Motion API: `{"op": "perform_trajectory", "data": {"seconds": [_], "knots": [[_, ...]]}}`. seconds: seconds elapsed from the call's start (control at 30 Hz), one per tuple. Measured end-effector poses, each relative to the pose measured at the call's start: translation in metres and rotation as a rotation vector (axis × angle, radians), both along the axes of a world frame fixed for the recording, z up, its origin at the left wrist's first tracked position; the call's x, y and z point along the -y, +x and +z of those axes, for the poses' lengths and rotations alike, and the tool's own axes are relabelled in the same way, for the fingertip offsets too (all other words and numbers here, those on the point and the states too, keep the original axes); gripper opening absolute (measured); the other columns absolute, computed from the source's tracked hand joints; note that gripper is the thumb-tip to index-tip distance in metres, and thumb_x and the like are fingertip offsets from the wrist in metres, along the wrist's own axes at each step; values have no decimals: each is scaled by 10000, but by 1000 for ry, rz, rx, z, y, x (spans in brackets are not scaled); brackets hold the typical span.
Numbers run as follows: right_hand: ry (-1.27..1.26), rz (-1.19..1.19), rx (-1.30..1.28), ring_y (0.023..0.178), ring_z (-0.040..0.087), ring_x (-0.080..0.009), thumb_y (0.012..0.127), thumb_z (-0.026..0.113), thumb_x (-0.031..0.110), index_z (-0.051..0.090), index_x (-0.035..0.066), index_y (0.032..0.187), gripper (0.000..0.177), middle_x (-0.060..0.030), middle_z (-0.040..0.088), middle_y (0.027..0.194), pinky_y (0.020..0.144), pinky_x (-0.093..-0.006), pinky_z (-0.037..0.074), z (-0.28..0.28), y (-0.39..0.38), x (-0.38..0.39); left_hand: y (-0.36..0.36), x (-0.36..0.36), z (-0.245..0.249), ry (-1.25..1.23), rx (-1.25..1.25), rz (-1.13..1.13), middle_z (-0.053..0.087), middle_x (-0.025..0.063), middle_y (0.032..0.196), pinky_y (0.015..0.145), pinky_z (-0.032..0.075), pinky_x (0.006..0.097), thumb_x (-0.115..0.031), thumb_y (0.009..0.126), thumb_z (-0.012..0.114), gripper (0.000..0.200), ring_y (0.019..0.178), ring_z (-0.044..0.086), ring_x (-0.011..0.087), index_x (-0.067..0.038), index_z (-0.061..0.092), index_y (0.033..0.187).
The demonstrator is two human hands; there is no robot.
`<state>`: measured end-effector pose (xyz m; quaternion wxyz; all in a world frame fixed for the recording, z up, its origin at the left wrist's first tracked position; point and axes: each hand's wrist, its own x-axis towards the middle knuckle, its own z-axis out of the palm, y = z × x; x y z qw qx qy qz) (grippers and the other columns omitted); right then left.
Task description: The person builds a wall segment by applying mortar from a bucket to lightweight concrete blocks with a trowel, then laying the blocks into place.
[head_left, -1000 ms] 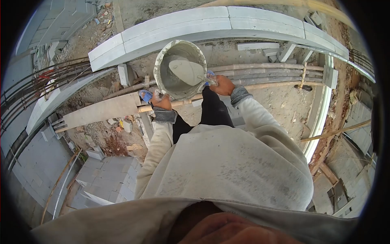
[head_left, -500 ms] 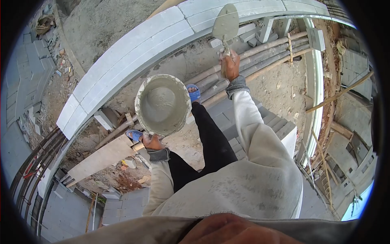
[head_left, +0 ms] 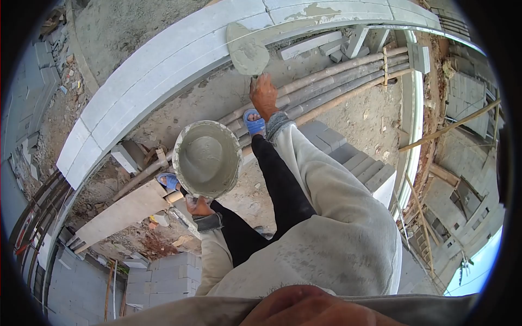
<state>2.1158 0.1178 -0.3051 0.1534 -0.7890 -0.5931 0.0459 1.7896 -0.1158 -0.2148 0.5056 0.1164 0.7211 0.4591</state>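
My right hand (head_left: 264, 95) is closed around the handle of a trowel (head_left: 249, 54), whose blade is coated in grey mortar and reaches the inner edge of the pale block wall (head_left: 179, 49). Wet mortar (head_left: 304, 19) is smeared along the wall top to the right of the blade. Down to the left, my left hand (head_left: 199, 205) grips the near rim of a bucket (head_left: 235, 163) with its fingers partly hidden. Grey mortar (head_left: 202, 156) fills part of the bucket, and dried mortar crusts its rim.
Long poles (head_left: 321, 87) lie beyond my feet in blue sandals (head_left: 254, 123). A stack of grey blocks (head_left: 353, 157) stands to my right. On the left are a wide board (head_left: 125, 214) and bundled rods (head_left: 38, 217). Loose blocks (head_left: 312, 44) sit below the wall.
The trowel has swung left and down onto the wall edge, leaving mortar smeared on the blocks. My left hand still holds the bucket, which appears slightly lower in view.
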Motion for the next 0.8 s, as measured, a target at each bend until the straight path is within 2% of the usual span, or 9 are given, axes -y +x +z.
{"op": "perform_trajectory", "data": {"seconds": [0.07,0.17,0.2,0.3,0.4,0.5,0.6,0.7,0.8], "knots": [[46,127,34,676,626,-369,823,663,193,514,-17,1035,334,-202,540,944,572,-429,524,5,-44,22,-3,-4,17,-30,-31,88,626,73,825,515,484,246,34,698,521,250,624,577,127,43,586,939],[15,227,-106,665,623,-367,839,648,201,514,-18,1015,311,-203,548,932,572,-431,519,25,-95,43,-32,15,7,-26,-40,138,639,80,850,539,506,255,33,701,537,274,662,603,139,39,599,967],[-15,169,-202,695,619,-387,850,629,224,515,-18,1010,312,-221,546,916,616,-458,519,31,-108,44,-47,24,0,-16,-44,145,643,82,858,546,514,259,32,702,541,281,674,611,143,37,603,976],[0,-20,-170,794,620,-395,818,631,192,501,-59,1130,421,-233,537,1011,663,-460,521,35,-127,9,-67,27,14,-76,-95,247,649,87,873,573,528,265,30,702,538,287,697,620,151,36,603,982],[32,-182,-84,798,615,-408,818,628,196,487,-64,1093,404,-251,520,1035,668,-466,517,11,-149,-33,-94,37,8,17,-105,304,650,102,893,601,540,279,54,703,515,302,701,622,159,41,597,994],[9,-42,-60,815,618,-407,818,627,200,459,-69,1103,427,-264,493,1096,682,-472,517,0,-207,-10,-129,51,-14,69,-84,348,645,114,905,611,549,289,70,716,497,273,714,623,165,38,584,973],[-228,277,-140,838,623,-410,814,622,192,420,-81,1161,485,-277,463,1156,710,-473,523,3,-270,53,-156,46,-7,-26,-86,386,636,103,870,599,545,289,67,733,504,192,681,609,163,24,570,907],[-474,603,-233,892,623,-429,824,598,222,431,-85,1160,484,-300,475,1172,760,-476,527,42,-307,119,-173,26,9,1,-87,436,636,101,868,571,530,273,73,738,507,182,672,605,154,17,572,899],[-742,843,-226,942,618,-441,835,576,248,470,-91,1130,462,-325,515,1147,789,-492,524,97,-316,128,-197,43,-13,-5,-187,329,649,102,919,671,522,281,79,746,498,282,763,621,165,39,583,1011]]}}
